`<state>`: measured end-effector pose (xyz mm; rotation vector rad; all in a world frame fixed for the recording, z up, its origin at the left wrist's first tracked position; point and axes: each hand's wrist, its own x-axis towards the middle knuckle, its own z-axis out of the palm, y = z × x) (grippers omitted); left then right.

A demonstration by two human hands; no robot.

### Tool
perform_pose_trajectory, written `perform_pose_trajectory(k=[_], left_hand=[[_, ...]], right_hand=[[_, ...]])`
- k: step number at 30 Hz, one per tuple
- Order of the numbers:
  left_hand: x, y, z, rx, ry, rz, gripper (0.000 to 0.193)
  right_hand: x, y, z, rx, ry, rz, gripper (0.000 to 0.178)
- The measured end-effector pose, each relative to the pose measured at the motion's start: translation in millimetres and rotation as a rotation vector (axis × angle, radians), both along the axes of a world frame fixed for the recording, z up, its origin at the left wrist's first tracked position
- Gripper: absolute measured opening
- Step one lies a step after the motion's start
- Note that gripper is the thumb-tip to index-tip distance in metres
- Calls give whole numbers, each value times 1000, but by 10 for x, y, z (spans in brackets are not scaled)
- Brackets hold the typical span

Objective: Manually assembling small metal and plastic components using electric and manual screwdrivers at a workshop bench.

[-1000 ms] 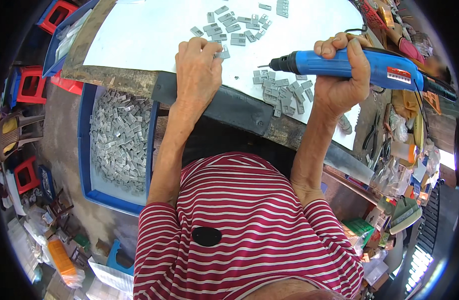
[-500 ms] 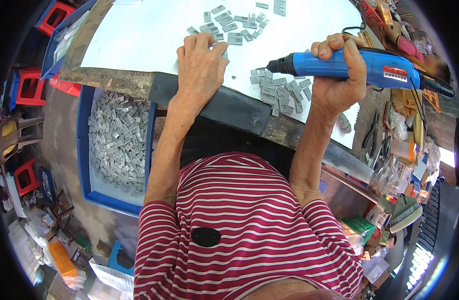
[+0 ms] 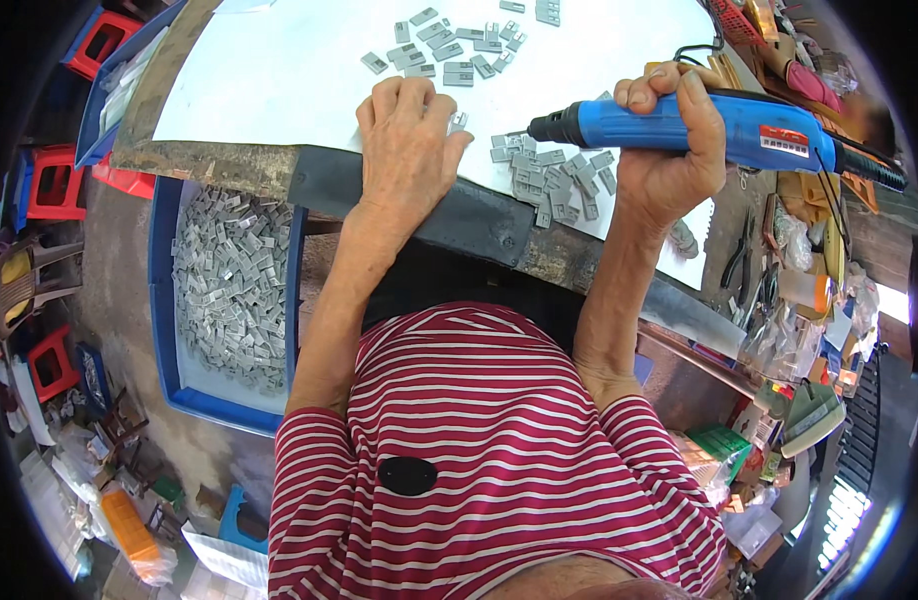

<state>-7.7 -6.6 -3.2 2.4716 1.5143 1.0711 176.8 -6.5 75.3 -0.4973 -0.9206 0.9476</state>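
Your right hand (image 3: 669, 160) grips the blue electric screwdriver (image 3: 699, 128) over a near pile of small grey parts (image 3: 549, 175), your left hand (image 3: 407, 150) presses flat on the tabletop (image 3: 279, 80); judging by the full blue tray (image 3: 291, 270) at left, much remains.

The blue electric screwdriver (image 3: 699, 125) is lying almost level in the right hand's (image 3: 669, 165) grip, its black nose pointing left just above a heap of small grey metal pieces (image 3: 549, 180) on the white worktop. Under the left hand (image 3: 409, 150), which is pressing flat near the table's edge, one small grey piece (image 3: 460, 121) is peeking out beside the fingertips.
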Motion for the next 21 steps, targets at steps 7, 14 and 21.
perform_pose_trajectory(k=[7,14,21], left_hand=[[75,-1,-14,-39,-41,-40,19],[115,-19,-41,-124,-134,-89,13],[123,8,-72,-173,-273,-182,14]], right_hand=[[-2,-4,11,-22,50,18,14],[-82,102,26,14,-81,-9,15],[-275,216,114,53,-185,-32,11]])
